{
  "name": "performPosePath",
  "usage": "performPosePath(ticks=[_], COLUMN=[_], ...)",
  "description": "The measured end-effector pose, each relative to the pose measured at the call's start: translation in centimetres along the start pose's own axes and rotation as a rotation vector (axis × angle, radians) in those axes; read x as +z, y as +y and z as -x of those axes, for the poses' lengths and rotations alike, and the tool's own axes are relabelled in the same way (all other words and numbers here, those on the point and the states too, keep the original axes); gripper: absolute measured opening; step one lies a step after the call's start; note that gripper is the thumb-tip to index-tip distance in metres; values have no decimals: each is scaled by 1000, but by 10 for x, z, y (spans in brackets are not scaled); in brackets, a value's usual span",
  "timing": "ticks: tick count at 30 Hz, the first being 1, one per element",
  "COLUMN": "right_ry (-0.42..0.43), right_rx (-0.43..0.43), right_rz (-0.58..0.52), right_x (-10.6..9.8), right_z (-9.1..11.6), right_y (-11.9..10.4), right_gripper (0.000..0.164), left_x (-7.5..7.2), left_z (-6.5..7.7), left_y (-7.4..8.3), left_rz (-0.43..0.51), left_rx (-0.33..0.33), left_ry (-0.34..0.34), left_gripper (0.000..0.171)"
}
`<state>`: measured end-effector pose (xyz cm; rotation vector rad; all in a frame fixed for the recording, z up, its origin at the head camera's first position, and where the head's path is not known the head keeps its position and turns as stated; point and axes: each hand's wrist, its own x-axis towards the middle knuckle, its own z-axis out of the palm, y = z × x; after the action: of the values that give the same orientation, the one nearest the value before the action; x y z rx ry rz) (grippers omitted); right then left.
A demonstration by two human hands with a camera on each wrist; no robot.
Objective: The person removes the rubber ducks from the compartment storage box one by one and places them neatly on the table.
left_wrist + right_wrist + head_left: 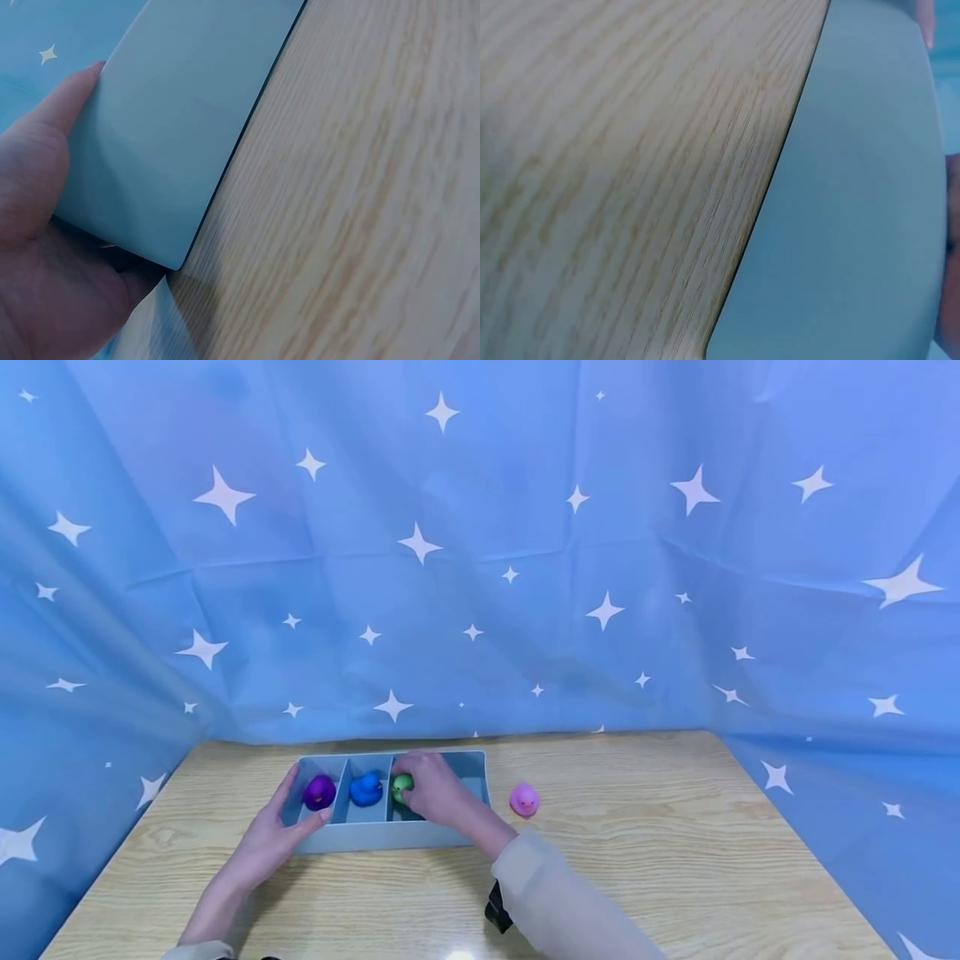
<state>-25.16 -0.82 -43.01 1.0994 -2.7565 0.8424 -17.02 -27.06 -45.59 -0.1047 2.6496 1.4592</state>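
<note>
A light blue divided box (375,837) stands on the table. My left hand (261,843) grips its left end, thumb at the front rim and fingers along the side; the left wrist view shows this hand (45,202) around the box corner. A purple rubber duck (319,792) sits in the leftmost compartment, and a blue rubber duck (366,789) in the one beside it. Inside the compartment right of the blue duck, my right hand (435,787) holds a green rubber duck (401,787), partly hidden by the fingers. Whether the duck touches the box floor is hidden.
A pink rubber duck (524,799) rests on the wooden table (675,843) just right of the box. Under the right forearm a black object (497,910) shows, partly covered by the sleeve. Blue star-patterned cloth (480,568) hangs behind and beside the table.
</note>
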Motion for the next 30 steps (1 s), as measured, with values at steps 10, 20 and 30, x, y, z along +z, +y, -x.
performPosePath(ticks=[10, 20, 30], right_ry=[83, 142, 155], right_rx=[75, 109, 49], right_rz=[-159, -367, -432], right_x=[-15, -42, -65], right_z=[13, 29, 47], right_y=[-11, 1, 23], right_gripper=[30, 35, 33], left_x=[-1, 0, 0], left_z=[-1, -1, -2], left_y=[1, 2, 0], left_rz=[-25, -27, -33], left_rx=[-22, -24, -28], left_ry=[-7, -13, -12], left_gripper=[110, 110, 110])
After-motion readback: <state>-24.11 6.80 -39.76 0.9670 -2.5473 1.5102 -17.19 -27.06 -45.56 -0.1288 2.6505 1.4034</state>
